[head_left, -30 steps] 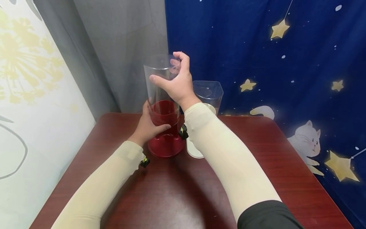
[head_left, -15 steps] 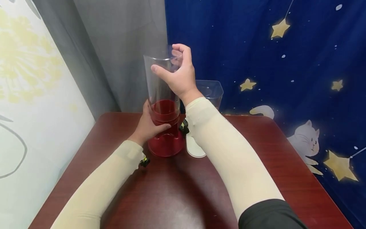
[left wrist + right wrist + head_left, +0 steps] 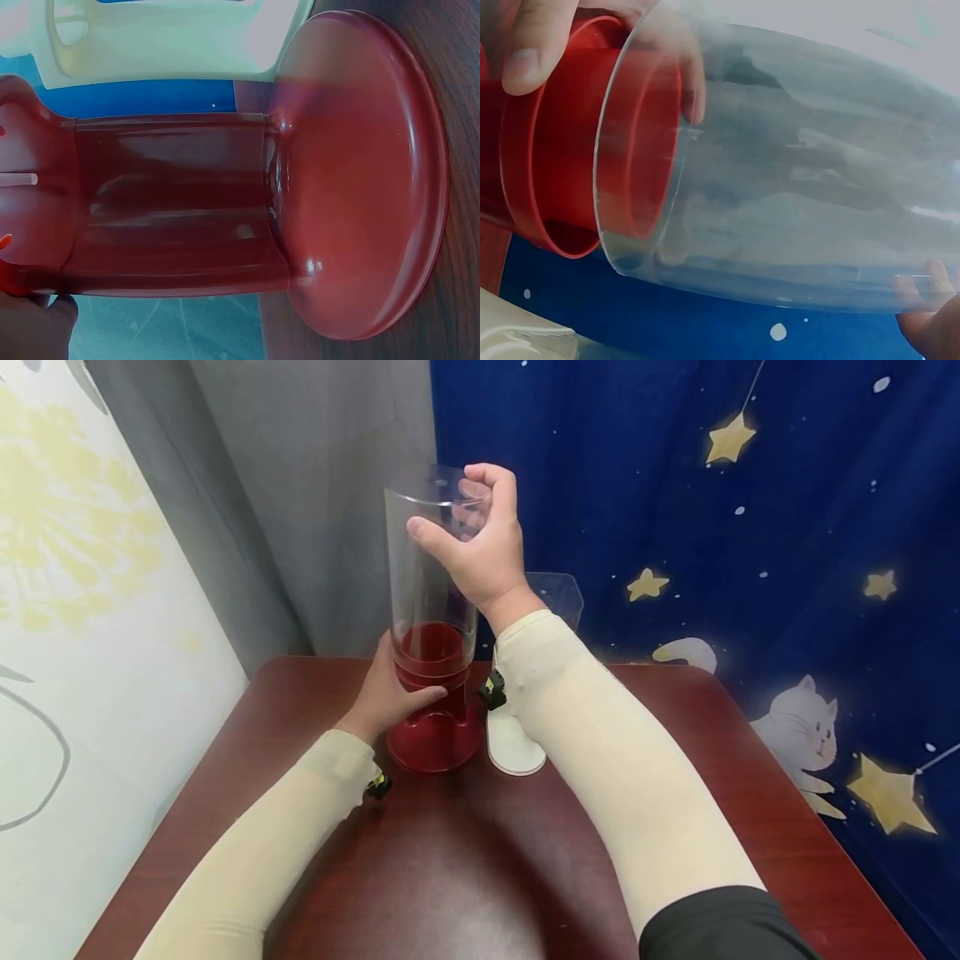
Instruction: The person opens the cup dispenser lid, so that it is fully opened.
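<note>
A red dispenser stand (image 3: 431,745) with a broad round foot rests on the table. My left hand (image 3: 381,692) grips its upper part from the left, thumb across the front. My right hand (image 3: 487,550) holds a clear plastic cylinder (image 3: 420,560) near the top, thumb at the front and fingers round the far side. In the right wrist view, the cylinder's lower rim surrounds the stand's red inner ring (image 3: 649,142), with a gap between that rim and the red outer collar (image 3: 525,172). The left wrist view shows the stand's curved neck (image 3: 172,202) upright above its foot.
Right of the red stand is a cream-white stand (image 3: 516,748) with a clear container (image 3: 557,593) at its top, partly hidden by my right forearm. Both stand on a reddish-brown table (image 3: 420,877). Behind hang a grey curtain (image 3: 315,485) and a blue star-patterned curtain (image 3: 600,460).
My right hand has lifted the clear cylinder upward and slightly to the right. My left hand keeps its grip on the red stand, which stays in place.
</note>
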`<state>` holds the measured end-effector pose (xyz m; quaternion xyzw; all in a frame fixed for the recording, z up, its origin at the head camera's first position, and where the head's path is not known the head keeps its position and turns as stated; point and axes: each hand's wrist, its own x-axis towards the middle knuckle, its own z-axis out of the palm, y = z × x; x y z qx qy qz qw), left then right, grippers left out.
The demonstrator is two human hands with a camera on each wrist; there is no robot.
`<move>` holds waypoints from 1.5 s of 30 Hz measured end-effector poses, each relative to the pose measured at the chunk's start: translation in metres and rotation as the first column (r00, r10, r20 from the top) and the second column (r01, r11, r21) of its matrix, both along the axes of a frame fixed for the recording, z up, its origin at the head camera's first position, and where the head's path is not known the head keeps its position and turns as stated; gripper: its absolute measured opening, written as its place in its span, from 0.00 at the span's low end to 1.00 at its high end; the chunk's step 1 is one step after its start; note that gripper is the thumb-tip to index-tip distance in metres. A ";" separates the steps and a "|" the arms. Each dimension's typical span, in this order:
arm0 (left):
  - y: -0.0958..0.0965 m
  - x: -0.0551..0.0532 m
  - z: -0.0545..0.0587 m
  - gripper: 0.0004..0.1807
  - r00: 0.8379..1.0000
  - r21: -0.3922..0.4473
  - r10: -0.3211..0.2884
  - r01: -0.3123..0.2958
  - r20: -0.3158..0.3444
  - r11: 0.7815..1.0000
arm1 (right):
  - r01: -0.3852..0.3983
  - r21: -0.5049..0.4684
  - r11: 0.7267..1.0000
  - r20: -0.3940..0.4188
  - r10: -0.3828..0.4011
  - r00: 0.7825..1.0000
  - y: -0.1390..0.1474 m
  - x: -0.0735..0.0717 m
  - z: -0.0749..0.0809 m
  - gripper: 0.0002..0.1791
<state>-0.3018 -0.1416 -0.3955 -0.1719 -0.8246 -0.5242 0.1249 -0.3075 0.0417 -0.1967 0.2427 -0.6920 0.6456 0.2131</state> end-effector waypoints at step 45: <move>-0.001 -0.004 -0.006 0.61 0.999 -0.011 -0.005 0.006 0.038 1.000 | -0.190 -0.098 0.977 -0.152 0.174 0.973 0.058 0.080 -0.019 0.62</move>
